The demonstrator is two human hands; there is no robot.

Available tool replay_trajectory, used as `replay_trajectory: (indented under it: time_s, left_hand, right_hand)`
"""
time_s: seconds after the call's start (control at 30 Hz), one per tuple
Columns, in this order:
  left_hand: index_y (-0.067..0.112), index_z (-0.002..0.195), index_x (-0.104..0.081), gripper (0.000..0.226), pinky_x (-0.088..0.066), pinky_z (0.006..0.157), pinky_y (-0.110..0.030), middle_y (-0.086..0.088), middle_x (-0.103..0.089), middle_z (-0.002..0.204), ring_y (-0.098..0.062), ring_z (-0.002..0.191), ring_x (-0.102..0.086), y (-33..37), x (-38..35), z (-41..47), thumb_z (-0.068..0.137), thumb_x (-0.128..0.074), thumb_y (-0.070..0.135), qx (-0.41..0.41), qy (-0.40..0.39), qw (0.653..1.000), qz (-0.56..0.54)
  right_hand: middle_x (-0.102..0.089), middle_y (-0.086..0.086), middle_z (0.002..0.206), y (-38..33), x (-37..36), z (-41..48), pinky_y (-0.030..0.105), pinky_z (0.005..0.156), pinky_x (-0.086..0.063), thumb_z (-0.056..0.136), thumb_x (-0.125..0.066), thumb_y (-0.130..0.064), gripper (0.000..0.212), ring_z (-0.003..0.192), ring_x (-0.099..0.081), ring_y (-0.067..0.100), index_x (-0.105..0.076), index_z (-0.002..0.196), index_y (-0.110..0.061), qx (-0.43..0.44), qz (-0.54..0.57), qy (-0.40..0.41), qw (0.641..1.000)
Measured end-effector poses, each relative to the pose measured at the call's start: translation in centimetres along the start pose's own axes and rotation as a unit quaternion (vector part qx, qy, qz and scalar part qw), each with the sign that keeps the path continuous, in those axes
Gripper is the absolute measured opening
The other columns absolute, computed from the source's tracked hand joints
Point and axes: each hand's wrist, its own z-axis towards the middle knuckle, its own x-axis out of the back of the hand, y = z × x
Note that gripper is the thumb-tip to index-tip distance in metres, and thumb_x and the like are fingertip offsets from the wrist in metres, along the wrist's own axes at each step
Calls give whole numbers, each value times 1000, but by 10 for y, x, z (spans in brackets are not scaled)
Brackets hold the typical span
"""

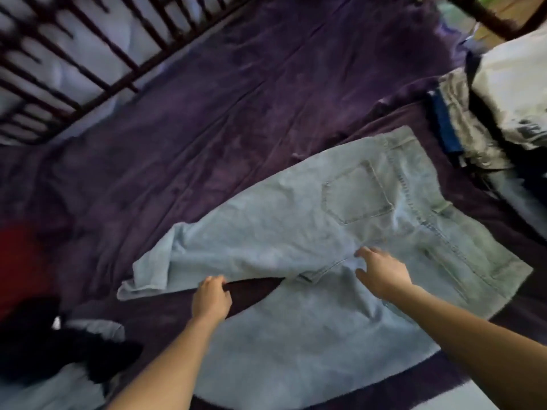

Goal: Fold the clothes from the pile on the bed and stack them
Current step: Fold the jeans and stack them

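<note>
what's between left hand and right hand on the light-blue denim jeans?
Head view: past the left hand, a wedge of dark purple bedsheet where the legs part, then the crotch of the light-blue denim jeans up to the right hand.

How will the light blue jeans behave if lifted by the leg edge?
Probably floppy: the jeans lie flat with a leg end curled over. Likely fairly heavy, being thick denim. Unlikely to slip: the left hand pinches the edge.

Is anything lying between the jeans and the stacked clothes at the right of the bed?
Nothing visible. Only bare purple sheet separates the jeans from the stacked clothes. The left hand grips a leg edge; the right hand rests on the seat.
</note>
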Motion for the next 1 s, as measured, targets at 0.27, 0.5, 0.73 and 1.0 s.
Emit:
replay_trajectory:
  time_s: [0.27,0.5,0.73,1.0]
  left_hand:
    - [15,126,-54,39,-47,91,-41,-13,-51,125,-33,113,-53,-198,-6,2,88,-61,20,163,22,984,-73]
    - [21,148,-21,94,-33,106,-46,-16,-23,150,-35,135,-28,-292,-10,101,75,-77,39,71,141,987,-26]
    - [5,101,-67,24,-44,76,-35,-20,-66,107,-35,101,-62,-302,6,171,90,-55,23,33,145,937,-317]
    - [10,93,-59,23,-43,74,-38,-13,-66,98,-35,98,-60,-381,17,136,92,-57,33,205,226,904,-301]
  right_hand:
    - [-49,2,137,-138,-90,-3,34,94,-43,93,-52,-31,44,125,-47,23,-45,136,-25,122,-125,-73,982]
    - [-42,-2,140,-230,-194,16,35,95,-45,90,-55,-30,54,131,-37,22,-38,141,-28,154,-154,-41,975]
    - [-44,6,136,-268,-251,30,37,97,-42,86,-61,-39,61,126,-43,29,-37,141,-29,62,-187,-71,978]
    - [-53,8,134,-283,-234,20,38,96,-45,88,-54,-34,51,122,-51,29,-44,138,-27,25,-180,-71,981]
